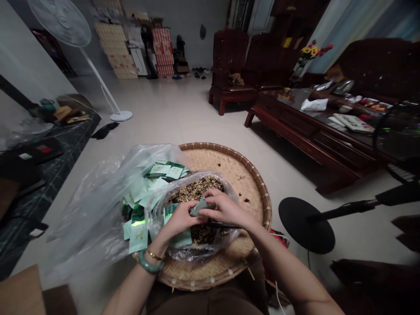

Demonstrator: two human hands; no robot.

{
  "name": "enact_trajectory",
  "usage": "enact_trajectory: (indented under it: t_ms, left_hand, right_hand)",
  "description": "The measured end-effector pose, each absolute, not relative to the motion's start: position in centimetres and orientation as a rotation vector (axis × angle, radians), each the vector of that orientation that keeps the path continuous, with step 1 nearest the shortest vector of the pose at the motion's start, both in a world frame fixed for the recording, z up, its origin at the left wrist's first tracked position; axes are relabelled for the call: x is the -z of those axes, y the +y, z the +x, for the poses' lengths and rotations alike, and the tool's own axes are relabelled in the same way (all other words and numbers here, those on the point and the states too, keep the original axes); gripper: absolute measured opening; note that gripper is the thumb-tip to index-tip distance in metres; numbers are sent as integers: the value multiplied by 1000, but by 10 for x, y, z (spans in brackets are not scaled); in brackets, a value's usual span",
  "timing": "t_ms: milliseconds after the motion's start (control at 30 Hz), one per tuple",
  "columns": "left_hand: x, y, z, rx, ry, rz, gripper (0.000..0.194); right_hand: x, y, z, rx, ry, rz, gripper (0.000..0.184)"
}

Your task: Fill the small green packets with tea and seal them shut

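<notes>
Between my two hands is a small pale green sachet (pixel 198 207), held over a clear plastic bag (pixel 154 202) of loose dried tea-like bits (pixel 197 189). My left hand (pixel 182 218) grips the sachet's near left side, fingers closed on it. My right hand (pixel 226 210) pinches its right side; a thin dark item shows below this hand, its kind unclear. Several more green sachets (pixel 139 227) lie piled in and on a larger clear bag at left. One green sachet rests inside the tea bag by my left wrist. All this sits on a round woven bamboo tray (pixel 252 175).
A black round stand base (pixel 306 225) is on the floor to the right. A dark wooden coffee table (pixel 295 118) with clutter stands beyond it. A white standing fan (pixel 121 115) and a dark marble ledge (pixel 72 148) are at left. Cardboard (pixel 22 291) lies at lower left.
</notes>
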State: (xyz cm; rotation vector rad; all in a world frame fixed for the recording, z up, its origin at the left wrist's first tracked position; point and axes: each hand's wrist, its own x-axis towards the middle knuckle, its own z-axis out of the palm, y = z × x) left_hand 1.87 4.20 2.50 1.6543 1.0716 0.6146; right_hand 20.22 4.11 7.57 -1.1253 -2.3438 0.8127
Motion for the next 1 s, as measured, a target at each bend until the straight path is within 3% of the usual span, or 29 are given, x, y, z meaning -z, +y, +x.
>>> enact_trajectory:
  t_ms: [133,267,433,633,800,1000]
  left_hand:
    - [-22,39,23,-637,1177,1659,19]
    - [-21,38,20,-631,1222,1644,20]
    - [-18,36,14,-793,1221,1606,23]
    - [-19,26,16,-976,1093,1595,21]
    - [-25,23,17,-911,1138,1621,25]
    - [-27,27,13,-915,1160,1457,29]
  right_hand:
    - [-70,42,197,-777,-2275,-1166,30]
    - [-69,52,206,-816,-2096,-1146,32]
    - [-72,56,224,-635,-1984,-1417,29]
    - [-74,26,218,-874,-2145,-946,44]
    - [-59,21,204,-779,-1971,-951,13]
    - [-50,35,201,-960,-1870,-1066,13]
